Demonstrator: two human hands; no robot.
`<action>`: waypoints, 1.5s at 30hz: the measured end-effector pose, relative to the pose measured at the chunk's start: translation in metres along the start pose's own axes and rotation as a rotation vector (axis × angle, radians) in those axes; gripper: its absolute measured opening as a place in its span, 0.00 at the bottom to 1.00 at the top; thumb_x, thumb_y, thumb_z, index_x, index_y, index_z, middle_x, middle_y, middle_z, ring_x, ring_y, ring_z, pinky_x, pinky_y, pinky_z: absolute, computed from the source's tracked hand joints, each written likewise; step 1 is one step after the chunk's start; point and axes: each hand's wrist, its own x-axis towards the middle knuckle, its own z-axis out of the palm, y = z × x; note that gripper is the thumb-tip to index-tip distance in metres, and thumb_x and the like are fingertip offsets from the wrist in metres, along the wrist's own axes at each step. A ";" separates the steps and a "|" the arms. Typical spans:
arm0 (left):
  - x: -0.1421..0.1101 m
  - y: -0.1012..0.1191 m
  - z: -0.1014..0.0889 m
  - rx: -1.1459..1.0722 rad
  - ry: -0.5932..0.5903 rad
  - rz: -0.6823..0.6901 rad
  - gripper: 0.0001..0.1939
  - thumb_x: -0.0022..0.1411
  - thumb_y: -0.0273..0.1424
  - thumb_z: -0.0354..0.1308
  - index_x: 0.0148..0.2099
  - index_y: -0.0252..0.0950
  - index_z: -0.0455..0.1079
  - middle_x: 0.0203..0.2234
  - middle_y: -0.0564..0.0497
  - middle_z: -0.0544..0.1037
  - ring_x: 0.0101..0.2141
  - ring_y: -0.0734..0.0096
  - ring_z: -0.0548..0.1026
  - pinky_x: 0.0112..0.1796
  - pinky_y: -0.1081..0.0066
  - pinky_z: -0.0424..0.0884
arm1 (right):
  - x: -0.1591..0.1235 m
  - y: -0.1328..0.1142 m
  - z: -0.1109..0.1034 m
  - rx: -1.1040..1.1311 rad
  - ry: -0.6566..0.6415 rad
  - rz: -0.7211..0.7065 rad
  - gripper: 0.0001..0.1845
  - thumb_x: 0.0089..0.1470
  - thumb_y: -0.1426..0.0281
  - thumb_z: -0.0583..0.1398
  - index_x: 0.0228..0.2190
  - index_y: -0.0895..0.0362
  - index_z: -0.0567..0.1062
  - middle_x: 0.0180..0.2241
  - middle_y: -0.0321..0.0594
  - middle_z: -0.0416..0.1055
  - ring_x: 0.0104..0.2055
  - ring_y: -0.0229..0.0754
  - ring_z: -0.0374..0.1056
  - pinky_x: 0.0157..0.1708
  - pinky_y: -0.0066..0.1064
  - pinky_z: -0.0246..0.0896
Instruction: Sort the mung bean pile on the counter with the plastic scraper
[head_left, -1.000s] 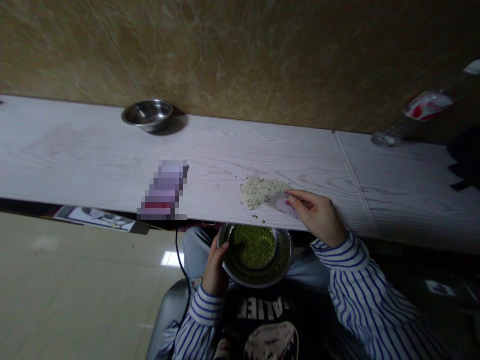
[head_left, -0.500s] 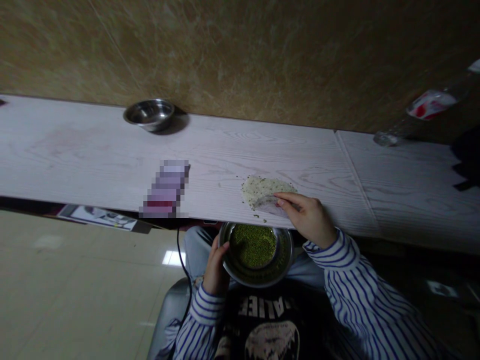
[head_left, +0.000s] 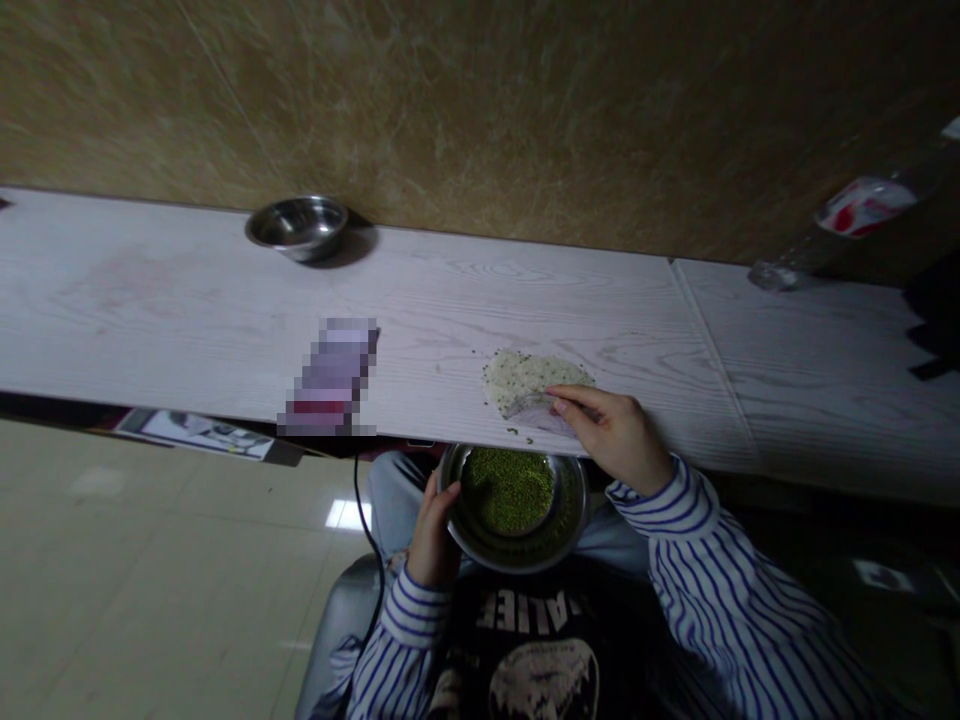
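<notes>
My left hand (head_left: 435, 530) grips the left rim of a steel bowl (head_left: 566, 530), held over my lap just under the table's front edge. Small green beans (head_left: 510, 490), which look like mung beans, lie in the bowl. Between thumb and fingers, my right hand (head_left: 615, 430) pinches a clear, curved plastic piece (head_left: 536, 408); its exact kind is hard to make out. That piece rests against the near side of a pile of white rice grains (head_left: 525, 372) dotted with green beans. A few loose beans (head_left: 512, 431) lie between the pile and the table edge.
On the pale wooden table (head_left: 187, 300), a second steel bowl (head_left: 298, 228) stands near the wall. A pixelated phone-like slab (head_left: 334, 375) lies by the front edge, a black cable (head_left: 367, 530) hanging below it. A clear bottle (head_left: 862, 208) stands at the far right.
Hardly anything differs. Both hands, the bowl of beans and the plastic piece stay almost in place; the view has shifted very slightly.
</notes>
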 end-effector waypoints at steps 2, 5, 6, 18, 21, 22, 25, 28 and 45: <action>0.000 0.001 0.000 0.003 0.003 0.001 0.22 0.57 0.35 0.63 0.54 0.41 0.76 0.51 0.47 0.81 0.58 0.55 0.73 0.59 0.56 0.64 | 0.000 0.001 -0.001 0.003 0.007 -0.001 0.14 0.60 0.70 0.59 0.43 0.56 0.83 0.37 0.43 0.84 0.39 0.45 0.80 0.42 0.37 0.76; 0.000 0.001 0.001 0.040 0.028 0.007 0.22 0.57 0.36 0.63 0.54 0.40 0.76 0.50 0.46 0.81 0.59 0.52 0.72 0.59 0.54 0.65 | 0.000 0.003 -0.004 0.007 0.038 0.003 0.14 0.59 0.70 0.59 0.43 0.56 0.83 0.36 0.43 0.84 0.39 0.45 0.80 0.42 0.37 0.76; 0.000 0.001 0.001 0.054 0.034 0.011 0.22 0.57 0.36 0.63 0.54 0.40 0.76 0.51 0.46 0.81 0.59 0.52 0.71 0.59 0.54 0.65 | 0.000 0.003 -0.004 0.006 0.044 0.004 0.14 0.59 0.70 0.59 0.43 0.55 0.83 0.36 0.43 0.84 0.39 0.46 0.80 0.43 0.37 0.76; -0.002 0.001 0.000 -0.003 0.062 0.025 0.21 0.57 0.35 0.63 0.53 0.40 0.77 0.51 0.46 0.81 0.62 0.51 0.68 0.61 0.53 0.62 | 0.005 0.004 0.007 -0.002 0.025 0.011 0.15 0.60 0.70 0.58 0.44 0.56 0.83 0.39 0.44 0.83 0.41 0.46 0.80 0.44 0.38 0.75; -0.001 0.001 -0.002 0.026 0.047 0.020 0.21 0.57 0.37 0.63 0.54 0.41 0.76 0.51 0.46 0.81 0.61 0.53 0.69 0.60 0.55 0.63 | 0.006 0.005 0.007 -0.004 0.034 0.018 0.15 0.60 0.70 0.58 0.44 0.55 0.83 0.39 0.44 0.83 0.41 0.45 0.80 0.43 0.38 0.76; -0.001 0.001 -0.003 0.037 0.044 0.016 0.21 0.57 0.37 0.63 0.54 0.42 0.76 0.52 0.47 0.81 0.61 0.53 0.69 0.60 0.56 0.64 | 0.006 0.005 0.006 -0.003 0.034 0.018 0.15 0.60 0.70 0.58 0.44 0.55 0.83 0.40 0.44 0.83 0.41 0.45 0.80 0.43 0.38 0.76; -0.001 0.001 -0.003 0.045 0.045 0.010 0.22 0.58 0.37 0.63 0.54 0.42 0.76 0.53 0.47 0.80 0.59 0.53 0.71 0.59 0.56 0.64 | 0.007 0.003 0.007 -0.003 0.020 0.012 0.15 0.60 0.69 0.59 0.44 0.55 0.83 0.39 0.44 0.83 0.41 0.46 0.80 0.44 0.38 0.75; -0.002 0.002 -0.003 0.020 0.048 0.016 0.22 0.57 0.37 0.63 0.55 0.40 0.76 0.51 0.46 0.81 0.59 0.52 0.72 0.59 0.55 0.64 | 0.008 0.001 0.006 0.002 0.002 0.000 0.15 0.60 0.70 0.59 0.45 0.55 0.83 0.39 0.44 0.83 0.40 0.45 0.80 0.43 0.38 0.75; 0.002 -0.001 -0.007 -0.028 0.025 0.011 0.22 0.56 0.36 0.65 0.54 0.40 0.76 0.51 0.47 0.81 0.58 0.52 0.71 0.60 0.56 0.63 | 0.009 0.003 0.004 -0.003 0.030 -0.018 0.14 0.60 0.71 0.59 0.43 0.56 0.83 0.38 0.44 0.84 0.40 0.46 0.80 0.42 0.38 0.75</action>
